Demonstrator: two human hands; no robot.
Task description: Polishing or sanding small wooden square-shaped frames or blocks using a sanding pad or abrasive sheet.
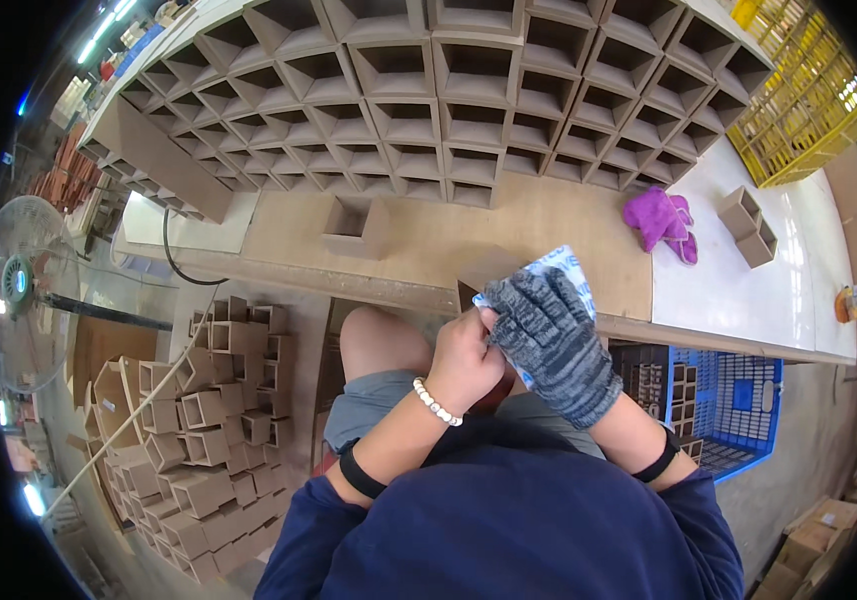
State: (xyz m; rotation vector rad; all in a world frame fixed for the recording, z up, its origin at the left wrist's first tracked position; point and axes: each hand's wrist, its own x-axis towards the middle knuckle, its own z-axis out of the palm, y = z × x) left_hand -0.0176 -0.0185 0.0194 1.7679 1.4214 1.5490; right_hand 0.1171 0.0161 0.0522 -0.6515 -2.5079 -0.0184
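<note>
My right hand (554, 345), in a dark grey knitted glove, is closed over a white-and-blue printed plastic packet (571, 264). The packet shows past the glove's fingertips and at its sides; the rest lies hidden under the hand. My bare left hand (464, 355), with a beaded bracelet at the wrist, pinches the packet's left edge beside the glove. Both hands are above my lap at the table's front edge. Just beyond them, a brown cardboard box (487, 268) stands on the table, partly covered by the glove.
Stacked open cardboard boxes (404, 115) line the table's back. A single box (354, 228), purple cloth (657, 218) and paired boxes (749, 226) lie nearer. Below are a box pile (214, 450) and blue crate (739, 400). A fan (19, 278) stands left, a yellow crate (799, 110) right.
</note>
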